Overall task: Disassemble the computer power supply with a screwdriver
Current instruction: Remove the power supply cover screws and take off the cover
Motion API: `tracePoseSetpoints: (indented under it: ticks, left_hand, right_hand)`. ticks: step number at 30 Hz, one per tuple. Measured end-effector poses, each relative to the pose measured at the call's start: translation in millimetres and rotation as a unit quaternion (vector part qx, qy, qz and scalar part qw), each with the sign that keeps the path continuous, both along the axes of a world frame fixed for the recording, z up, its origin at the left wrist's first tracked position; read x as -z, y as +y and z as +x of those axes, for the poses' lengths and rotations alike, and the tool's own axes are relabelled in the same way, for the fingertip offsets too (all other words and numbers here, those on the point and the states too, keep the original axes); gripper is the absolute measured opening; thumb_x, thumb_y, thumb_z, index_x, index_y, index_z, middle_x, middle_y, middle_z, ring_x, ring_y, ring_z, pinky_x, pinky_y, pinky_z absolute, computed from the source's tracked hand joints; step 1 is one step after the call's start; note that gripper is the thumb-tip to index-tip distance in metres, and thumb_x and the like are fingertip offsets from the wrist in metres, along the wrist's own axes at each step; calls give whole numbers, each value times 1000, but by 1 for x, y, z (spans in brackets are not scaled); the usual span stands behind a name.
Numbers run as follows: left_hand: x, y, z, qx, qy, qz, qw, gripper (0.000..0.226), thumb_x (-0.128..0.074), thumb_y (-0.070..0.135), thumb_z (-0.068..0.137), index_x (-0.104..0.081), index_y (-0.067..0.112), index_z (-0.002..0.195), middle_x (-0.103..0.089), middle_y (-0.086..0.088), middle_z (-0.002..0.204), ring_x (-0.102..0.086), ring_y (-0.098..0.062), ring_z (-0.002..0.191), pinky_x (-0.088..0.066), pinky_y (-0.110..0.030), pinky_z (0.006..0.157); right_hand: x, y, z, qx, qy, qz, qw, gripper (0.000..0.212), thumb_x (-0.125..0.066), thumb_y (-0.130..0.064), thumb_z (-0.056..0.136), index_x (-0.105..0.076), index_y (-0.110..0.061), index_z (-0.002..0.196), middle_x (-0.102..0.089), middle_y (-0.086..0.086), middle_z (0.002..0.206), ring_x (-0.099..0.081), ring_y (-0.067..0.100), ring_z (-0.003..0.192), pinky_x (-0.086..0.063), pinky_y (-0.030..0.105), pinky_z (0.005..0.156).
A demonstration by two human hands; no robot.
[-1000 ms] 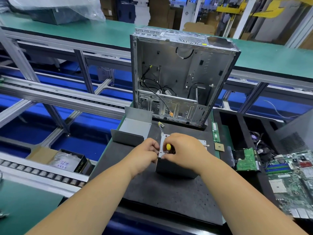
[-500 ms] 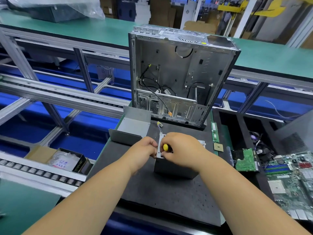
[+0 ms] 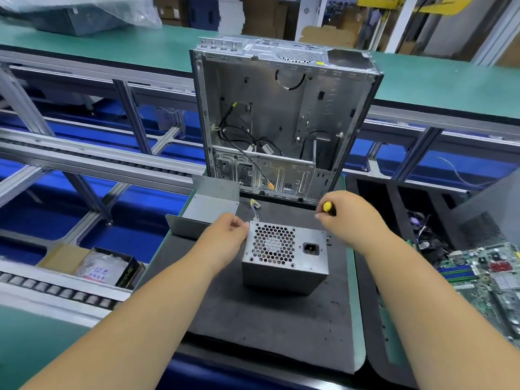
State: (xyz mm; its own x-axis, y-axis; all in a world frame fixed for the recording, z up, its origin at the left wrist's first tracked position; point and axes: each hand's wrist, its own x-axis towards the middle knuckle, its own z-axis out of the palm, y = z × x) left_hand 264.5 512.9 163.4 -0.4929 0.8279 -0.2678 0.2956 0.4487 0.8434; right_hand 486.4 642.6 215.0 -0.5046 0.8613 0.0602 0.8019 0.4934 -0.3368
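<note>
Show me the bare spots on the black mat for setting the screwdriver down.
Widest bare patch: the black mat between the power supply and the near edge, between the forearms. A narrower strip lies right of the power supply, before the mat's edge. Crowded: the far end, with the metal cover, computer case and loose wires.

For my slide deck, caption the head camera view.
Left hand steadies the power supply while right hand holds the screwdriver aside.

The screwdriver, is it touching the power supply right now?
Apart. The head view shows the right hand holding the screwdriver up and off to the right of the power supply, with dark mat visible between them.
</note>
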Motion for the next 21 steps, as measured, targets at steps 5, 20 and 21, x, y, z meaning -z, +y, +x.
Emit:
tracePoseSetpoints:
  ticks: [5,20,21]
  left_hand:
    - [-5,14,12,-21,17,24,999,11,-58,40,95,-60,30,97,-62,11,94,-56,-3,82,-37,-21,61]
    - [-2,28,37,-70,30,-27,997,15,-59,48,93,-61,36,101,-57,10,109,-54,-1,86,-38,-24,60]
    - [-1,28,38,-70,30,-33,997,14,-58,50,92,-60,38,98,-57,11,107,-54,-3,85,-38,-26,59]
  right_hand:
    - [27,26,24,21,-43,-41,998,6,-66,-30,92,-64,-25,88,-63,-4,94,-60,21,88,-54,38,78]
    - [105,87,44,13,-133,-114,984,7,-62,-28,92,-63,-21,92,-66,1,94,-61,24,88,-48,28,69]
    - [107,88,45,12,-131,-115,985,7,-62,-28,92,-64,-21,92,-66,0,94,-61,24,88,-47,28,68]
